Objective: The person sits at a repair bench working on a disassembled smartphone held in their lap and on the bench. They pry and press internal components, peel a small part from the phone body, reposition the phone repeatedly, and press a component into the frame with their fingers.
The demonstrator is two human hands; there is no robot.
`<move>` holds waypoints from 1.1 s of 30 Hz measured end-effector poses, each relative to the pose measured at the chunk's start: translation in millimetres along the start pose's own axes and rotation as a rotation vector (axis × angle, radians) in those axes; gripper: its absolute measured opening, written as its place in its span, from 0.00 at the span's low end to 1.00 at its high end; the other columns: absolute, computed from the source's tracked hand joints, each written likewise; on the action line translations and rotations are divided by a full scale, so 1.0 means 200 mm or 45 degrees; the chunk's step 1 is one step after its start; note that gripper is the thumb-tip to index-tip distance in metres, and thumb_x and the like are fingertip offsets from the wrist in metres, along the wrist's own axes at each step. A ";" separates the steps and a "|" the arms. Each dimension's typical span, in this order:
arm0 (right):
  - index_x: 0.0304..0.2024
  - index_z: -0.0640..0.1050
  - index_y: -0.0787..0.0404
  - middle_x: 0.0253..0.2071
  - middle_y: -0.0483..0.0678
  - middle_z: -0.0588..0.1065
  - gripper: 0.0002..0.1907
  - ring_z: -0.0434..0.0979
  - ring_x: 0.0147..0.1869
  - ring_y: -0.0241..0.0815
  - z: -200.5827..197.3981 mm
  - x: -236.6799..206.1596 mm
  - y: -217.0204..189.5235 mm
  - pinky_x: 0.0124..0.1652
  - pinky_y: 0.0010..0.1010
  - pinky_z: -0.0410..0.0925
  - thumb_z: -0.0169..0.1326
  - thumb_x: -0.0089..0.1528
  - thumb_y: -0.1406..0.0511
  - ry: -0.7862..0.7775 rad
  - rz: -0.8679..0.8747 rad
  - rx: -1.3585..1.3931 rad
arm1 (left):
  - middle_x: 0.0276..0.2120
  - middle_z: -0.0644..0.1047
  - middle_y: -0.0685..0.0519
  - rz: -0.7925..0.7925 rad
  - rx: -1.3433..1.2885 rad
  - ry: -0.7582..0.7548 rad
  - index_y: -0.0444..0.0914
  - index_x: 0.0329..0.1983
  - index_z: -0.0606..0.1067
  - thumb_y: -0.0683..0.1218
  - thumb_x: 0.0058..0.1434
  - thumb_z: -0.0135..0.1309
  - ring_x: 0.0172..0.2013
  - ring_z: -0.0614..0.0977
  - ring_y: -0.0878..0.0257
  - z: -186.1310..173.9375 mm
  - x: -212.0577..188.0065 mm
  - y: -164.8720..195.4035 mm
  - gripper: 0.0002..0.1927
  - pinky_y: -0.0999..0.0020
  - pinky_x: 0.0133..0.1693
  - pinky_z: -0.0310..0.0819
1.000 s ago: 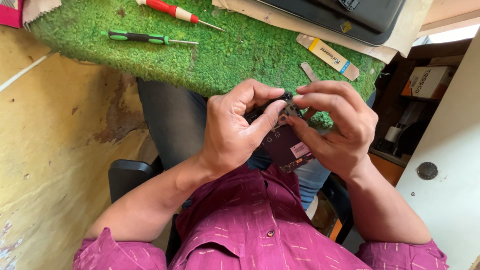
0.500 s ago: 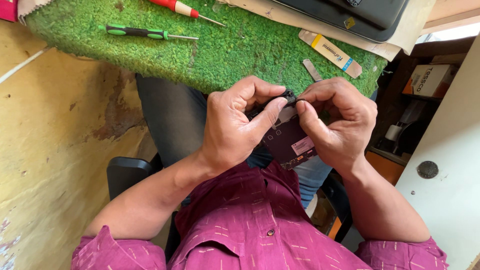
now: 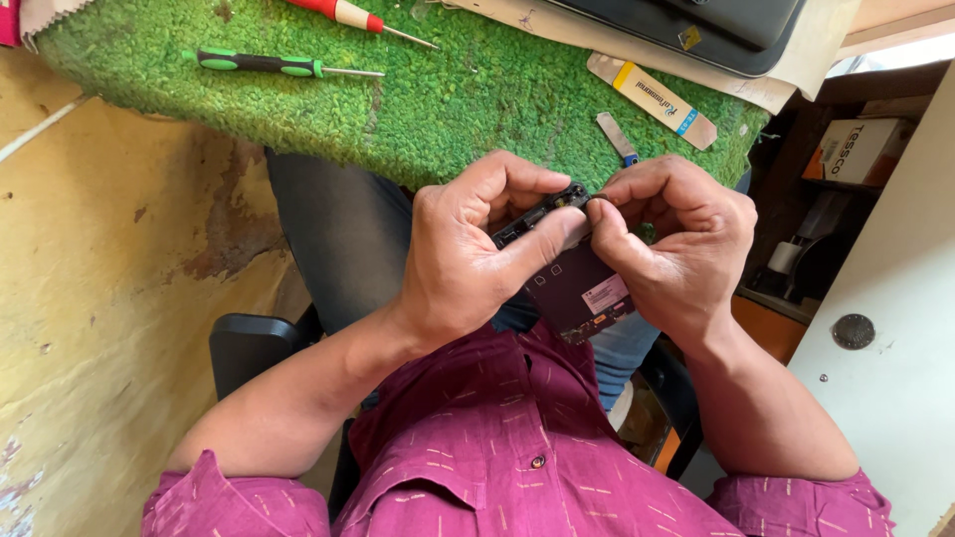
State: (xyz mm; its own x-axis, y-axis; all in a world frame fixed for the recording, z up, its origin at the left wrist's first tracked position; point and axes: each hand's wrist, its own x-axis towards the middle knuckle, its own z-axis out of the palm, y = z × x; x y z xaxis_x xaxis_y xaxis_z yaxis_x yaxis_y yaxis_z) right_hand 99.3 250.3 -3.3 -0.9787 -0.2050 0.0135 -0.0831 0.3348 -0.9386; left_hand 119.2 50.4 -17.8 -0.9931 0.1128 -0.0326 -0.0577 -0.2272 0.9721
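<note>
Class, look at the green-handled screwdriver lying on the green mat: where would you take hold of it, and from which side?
Take the green-handled screwdriver by its thick green and black handle, coming down from above. It lies flat on the green mat with nothing touching it, and its thin metal shaft points towards the right, so the handle end gives the firmest hold.

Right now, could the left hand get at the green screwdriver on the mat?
Probably yes, once it lets go. The left hand is pinching the small dark device together with the right hand. The green screwdriver lies on the green mat ahead, with nothing between.
</note>
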 end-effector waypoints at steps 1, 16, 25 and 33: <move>0.39 0.78 0.69 0.35 0.44 0.77 0.04 0.74 0.35 0.24 0.00 0.00 0.00 0.35 0.15 0.69 0.63 0.65 0.75 0.002 -0.001 -0.027 | 0.40 0.83 0.52 0.010 0.030 -0.005 0.31 0.50 0.75 0.37 0.67 0.63 0.42 0.82 0.73 0.00 0.00 0.00 0.12 0.77 0.45 0.80; 0.41 0.80 0.68 0.38 0.43 0.78 0.02 0.73 0.35 0.23 0.00 0.00 -0.07 0.38 0.15 0.67 0.61 0.66 0.74 -0.072 0.044 -0.046 | 0.35 0.79 0.58 -0.166 -0.060 0.040 0.31 0.46 0.78 0.36 0.65 0.60 0.36 0.76 0.77 0.01 0.00 0.00 0.07 0.79 0.39 0.75; 0.42 0.80 0.66 0.43 0.52 0.80 0.09 0.83 0.42 0.39 0.04 0.01 -0.11 0.41 0.23 0.74 0.67 0.62 0.75 0.007 -0.450 -0.441 | 0.34 0.78 0.58 -0.141 -0.048 0.095 0.32 0.42 0.76 0.36 0.64 0.60 0.35 0.76 0.77 0.02 -0.01 -0.02 0.06 0.79 0.38 0.74; 0.46 0.82 0.64 0.43 0.52 0.80 0.13 0.84 0.43 0.46 0.05 0.00 -0.09 0.40 0.31 0.76 0.70 0.61 0.74 0.084 -0.859 -0.772 | 0.37 0.78 0.57 -0.153 -0.288 0.094 0.31 0.47 0.75 0.36 0.68 0.58 0.38 0.78 0.75 0.03 -0.03 -0.03 0.06 0.78 0.42 0.76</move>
State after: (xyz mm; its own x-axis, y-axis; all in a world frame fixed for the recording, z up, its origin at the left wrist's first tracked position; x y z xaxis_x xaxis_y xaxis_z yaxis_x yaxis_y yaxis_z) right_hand 102.8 234.3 10.0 -0.6937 -0.4861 0.5316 -0.7086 0.5931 -0.3823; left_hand 125.6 56.6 -22.6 -0.9820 0.0834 -0.1697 -0.1891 -0.4278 0.8839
